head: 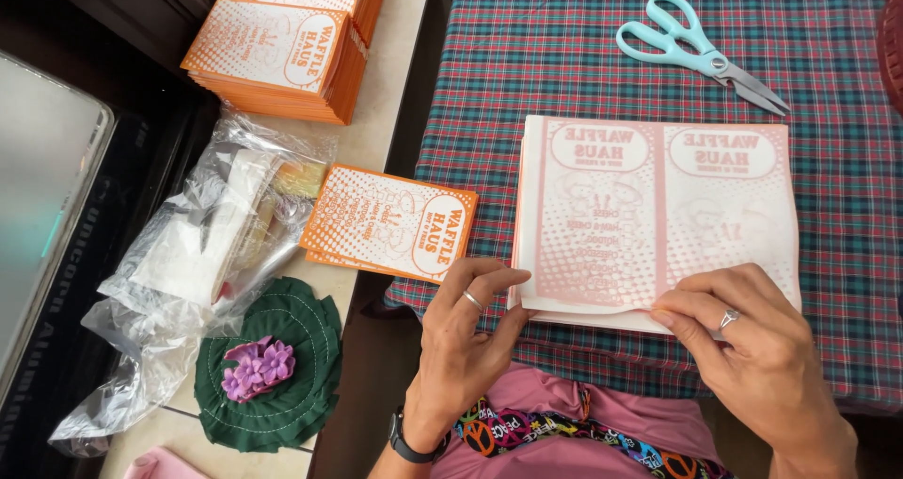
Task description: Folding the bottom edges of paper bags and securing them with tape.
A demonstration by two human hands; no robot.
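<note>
A stack of thin white sheets with faded pink print [649, 215] lies on a plaid tablecloth [564, 55]. My left hand [466, 333], with a ring, presses its fingertips on the stack's near left corner. My right hand [752, 347], also ringed, pinches the near edge of the top sheet between thumb and forefinger. A small pile of orange printed paper bags [390, 223] rests to the left, just beyond my left hand.
Teal-handled scissors [701, 51] lie at the far side of the tablecloth. Taller stacks of orange bags [277, 60] sit at the back left. A crumpled clear plastic bag [202, 253] and a green cloth with purple flowers [273, 366] lie on the pale counter.
</note>
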